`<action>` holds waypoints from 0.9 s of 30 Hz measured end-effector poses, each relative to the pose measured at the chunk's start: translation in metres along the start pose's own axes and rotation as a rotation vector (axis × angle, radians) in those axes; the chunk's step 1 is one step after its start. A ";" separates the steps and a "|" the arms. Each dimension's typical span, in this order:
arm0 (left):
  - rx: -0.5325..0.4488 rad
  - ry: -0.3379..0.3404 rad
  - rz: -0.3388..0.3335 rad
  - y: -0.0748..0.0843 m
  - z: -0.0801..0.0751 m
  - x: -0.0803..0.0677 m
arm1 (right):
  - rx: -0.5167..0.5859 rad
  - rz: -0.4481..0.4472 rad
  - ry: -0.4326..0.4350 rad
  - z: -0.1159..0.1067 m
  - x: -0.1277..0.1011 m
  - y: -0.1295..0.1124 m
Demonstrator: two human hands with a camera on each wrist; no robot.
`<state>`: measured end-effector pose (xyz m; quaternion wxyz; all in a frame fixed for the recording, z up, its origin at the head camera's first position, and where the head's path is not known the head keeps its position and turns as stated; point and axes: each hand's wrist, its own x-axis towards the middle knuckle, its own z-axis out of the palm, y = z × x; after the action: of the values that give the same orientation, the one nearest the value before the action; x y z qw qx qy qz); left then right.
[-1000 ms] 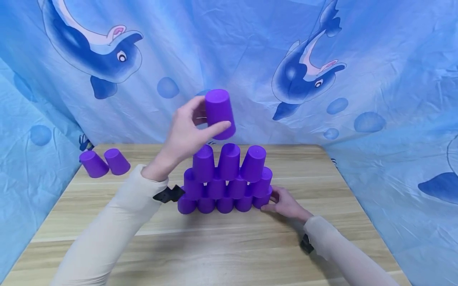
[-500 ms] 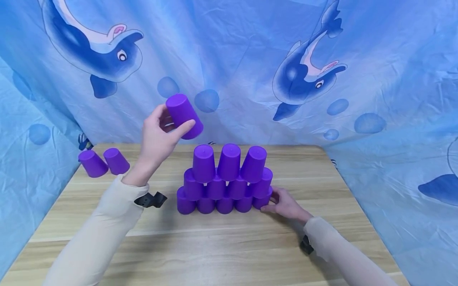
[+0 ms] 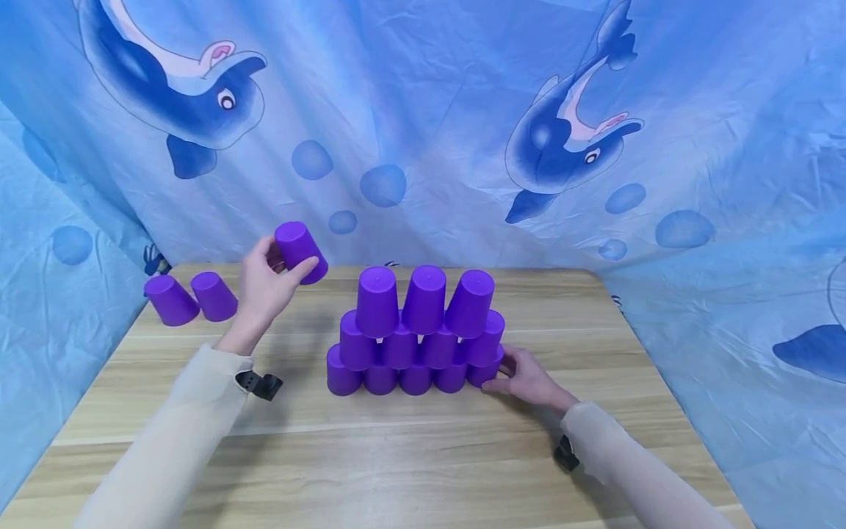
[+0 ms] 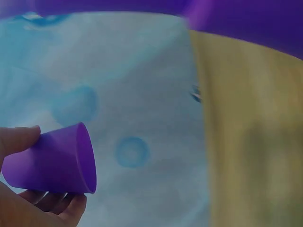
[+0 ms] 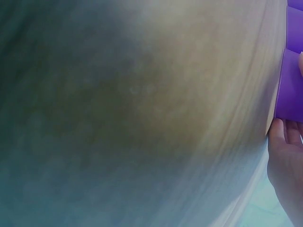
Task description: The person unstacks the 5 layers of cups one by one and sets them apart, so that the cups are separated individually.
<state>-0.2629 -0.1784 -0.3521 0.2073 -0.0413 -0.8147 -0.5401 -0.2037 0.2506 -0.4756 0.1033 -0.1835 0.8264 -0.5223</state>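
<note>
My left hand (image 3: 264, 290) holds an upside-down purple cup (image 3: 294, 246) raised at the left of the stack, tilted a little. In the left wrist view that purple cup (image 4: 52, 161) sits between thumb and fingers, its open rim facing right. Mid-table, inverted purple cups (image 3: 424, 297) form a three-level pile: several in the bottom row, several above, three on top. At the bottom row's right end my right hand (image 3: 526, 378) grips the last purple cup (image 3: 480, 376), thumb in front and fingers behind it. The right wrist view shows this cup (image 5: 289, 92) at its right edge.
Two more inverted purple cups, one (image 3: 172, 301) leaning toward the other (image 3: 214, 297), stand at the table's back left. A blue dolphin-print curtain (image 3: 423, 132) hangs behind and beside the wooden table (image 3: 396, 463). Dark wrist straps (image 3: 259, 383) show on both sleeves.
My left hand has carried its cup from above the stack to the left and lower. The right hand and the stack have stayed put.
</note>
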 end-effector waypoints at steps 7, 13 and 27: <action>0.180 -0.023 -0.114 -0.046 -0.007 -0.003 | -0.009 -0.013 0.005 0.000 -0.003 -0.015; 0.248 -0.022 -0.172 -0.079 -0.013 -0.003 | 0.000 -0.010 -0.001 0.000 -0.003 -0.012; 0.285 -0.049 -0.338 -0.122 -0.028 -0.002 | -0.016 0.018 0.004 0.000 -0.004 -0.015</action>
<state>-0.2880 -0.2537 -0.4484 0.0976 0.1122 -0.8830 -0.4452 -0.1968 0.2463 -0.4624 0.1050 -0.1759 0.8324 -0.5150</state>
